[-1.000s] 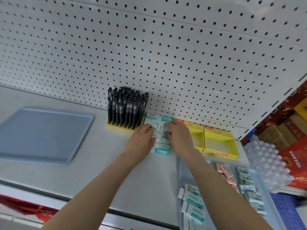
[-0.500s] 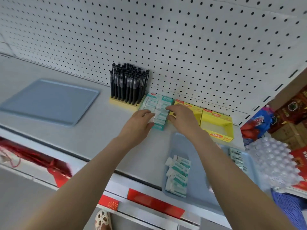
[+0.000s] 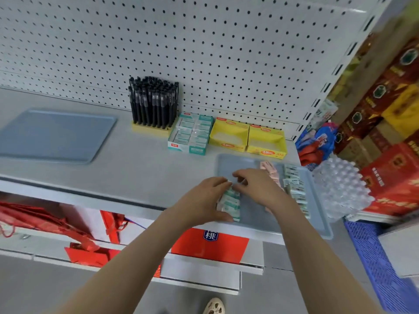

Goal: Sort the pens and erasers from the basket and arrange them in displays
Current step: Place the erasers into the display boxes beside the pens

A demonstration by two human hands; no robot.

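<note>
A grey-blue tray [image 3: 317,220] lies at the shelf's front right and holds wrapped erasers. My left hand [image 3: 204,200] and my right hand [image 3: 256,184] close together around a row of green-and-white erasers [image 3: 231,203] at the tray's left side. Pink erasers [image 3: 268,169] and more green-white erasers [image 3: 294,189] lie further right in the tray. At the back, black pens [image 3: 154,102] stand upright in a yellow holder [image 3: 149,128]. Beside it a teal display box [image 3: 192,137] is filled with erasers. Two yellow display boxes [image 3: 229,135] [image 3: 266,139] stand to its right.
An empty grey-blue tray [image 3: 54,134] lies on the shelf at the left. White pegboard [image 3: 204,53] backs the shelf. A clear plastic bottle pack [image 3: 340,189] and red cartons [image 3: 394,173] crowd the right. Red bags [image 3: 45,223] sit on the lower shelf.
Both hands left the teal display box at the back and came down to the front tray, where they now close on a row of erasers. The camera tilted downward.
</note>
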